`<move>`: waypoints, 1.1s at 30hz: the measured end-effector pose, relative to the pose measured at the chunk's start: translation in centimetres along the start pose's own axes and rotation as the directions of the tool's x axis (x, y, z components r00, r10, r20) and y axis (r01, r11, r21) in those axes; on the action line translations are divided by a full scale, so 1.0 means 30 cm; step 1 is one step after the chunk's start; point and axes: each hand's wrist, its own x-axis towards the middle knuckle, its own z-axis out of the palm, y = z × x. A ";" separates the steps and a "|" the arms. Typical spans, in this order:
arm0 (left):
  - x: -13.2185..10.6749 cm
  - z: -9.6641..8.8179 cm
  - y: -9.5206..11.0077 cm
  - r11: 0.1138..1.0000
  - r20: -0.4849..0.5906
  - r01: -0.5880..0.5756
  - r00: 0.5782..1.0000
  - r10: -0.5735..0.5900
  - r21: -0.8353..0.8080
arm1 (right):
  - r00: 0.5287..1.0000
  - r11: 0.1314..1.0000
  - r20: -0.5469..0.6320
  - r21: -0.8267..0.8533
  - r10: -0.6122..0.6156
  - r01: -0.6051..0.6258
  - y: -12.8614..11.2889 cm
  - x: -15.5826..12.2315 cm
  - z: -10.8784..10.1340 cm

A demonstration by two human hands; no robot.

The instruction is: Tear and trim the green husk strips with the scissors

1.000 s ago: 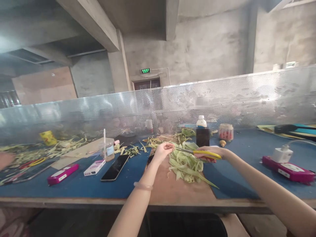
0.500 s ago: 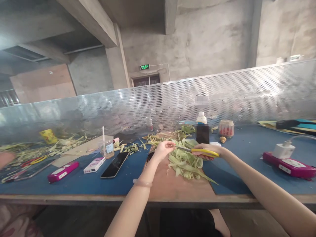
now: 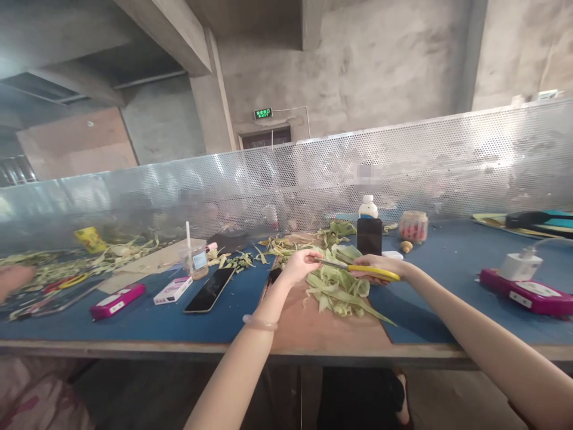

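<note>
My right hand [image 3: 376, 263] is closed around yellow-handled scissors [image 3: 380, 273], whose blades point left toward my other hand. With its fingertips pinched together at the blade tips, my left hand [image 3: 301, 266] has something too small to make out. Beneath both hands, pale green leafy strips, like corn husks [image 3: 342, 292], lie in a loose heap on a brown board [image 3: 322, 334]. Just behind my right hand a dark phone [image 3: 369, 236] stands upright against a white-capped bottle [image 3: 367, 207].
Left of me lie another phone [image 3: 209, 291], a small box [image 3: 173, 290], a cup with a straw [image 3: 199, 263] and a magenta power strip [image 3: 117, 301]. A jar [image 3: 413, 227] and a second power strip [image 3: 528, 292] are rightward. A co-worker's hand [image 3: 15, 280] shows at far left.
The view has shifted slightly, so the table sits a little higher. Both my hands keep nearly the same pose over the husks, scissors still gripped.
</note>
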 end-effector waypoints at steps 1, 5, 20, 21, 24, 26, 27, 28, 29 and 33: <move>-0.003 0.002 0.005 1.000 0.001 0.003 1.000 -0.003 0.006 | 1.000 1.000 -0.008 -0.014 -0.002 0.002 0.001 0.000 0.000; -0.007 0.009 0.017 1.000 0.009 0.006 1.000 -0.006 0.030 | 1.000 0.999 -0.025 -0.048 -0.003 0.002 0.002 0.002 0.001; 0.007 0.013 -0.006 0.996 0.021 -0.021 1.000 0.019 0.086 | 0.997 0.995 -0.061 -0.095 -0.047 0.041 0.002 -0.008 0.008; 0.007 0.012 -0.009 0.995 0.026 -0.031 0.999 0.029 0.092 | 0.998 0.996 -0.060 -0.088 -0.034 0.029 0.000 -0.008 0.009; 0.009 0.012 -0.013 0.993 0.030 -0.059 0.998 0.056 0.106 | 0.998 0.998 -0.053 -0.057 0.026 -0.029 -0.004 -0.007 0.010; 0.010 0.014 -0.013 0.991 0.014 -0.064 0.998 0.062 0.120 | 0.998 0.998 -0.051 -0.046 0.046 -0.048 -0.008 -0.009 0.009; 0.011 0.015 -0.013 0.989 0.005 -0.065 0.998 0.065 0.132 | 0.998 0.998 -0.053 -0.048 0.044 -0.047 -0.010 -0.010 0.009; 0.013 0.017 -0.013 0.987 -0.003 -0.067 0.998 0.068 0.145 | 0.998 0.998 -0.053 -0.053 0.040 -0.043 -0.013 -0.011 0.009; 0.014 0.018 -0.015 0.984 -0.008 -0.072 0.997 0.074 0.160 | 0.998 0.998 -0.054 -0.061 0.032 -0.035 -0.014 -0.011 0.008; 0.019 0.018 -0.025 0.967 -0.018 -0.111 0.993 0.118 0.229 | 0.997 0.996 -0.070 -0.083 0.011 -0.017 -0.007 -0.005 0.006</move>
